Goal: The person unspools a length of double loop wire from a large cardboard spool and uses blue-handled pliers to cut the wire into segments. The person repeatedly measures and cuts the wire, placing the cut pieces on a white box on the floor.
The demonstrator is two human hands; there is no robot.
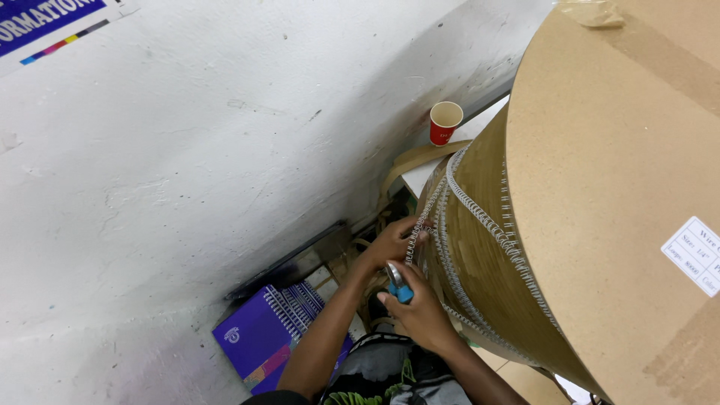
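A huge brown cardboard spool (600, 195) fills the right side, wound with white binding wire (491, 225). My left hand (390, 241) pinches the loose end of the wire strip where it hangs off the spool's lower left. My right hand (420, 307), just below, grips small cutters with blue handles (397, 285), their jaws close to the wire beside my left fingers.
A red paper cup (445, 122) stands on a white ledge (420, 176) beyond the spool. Purple spiral notebooks (266, 337) lie on the floor against the white wall (187, 172). A white label (694, 255) is stuck on the spool's face.
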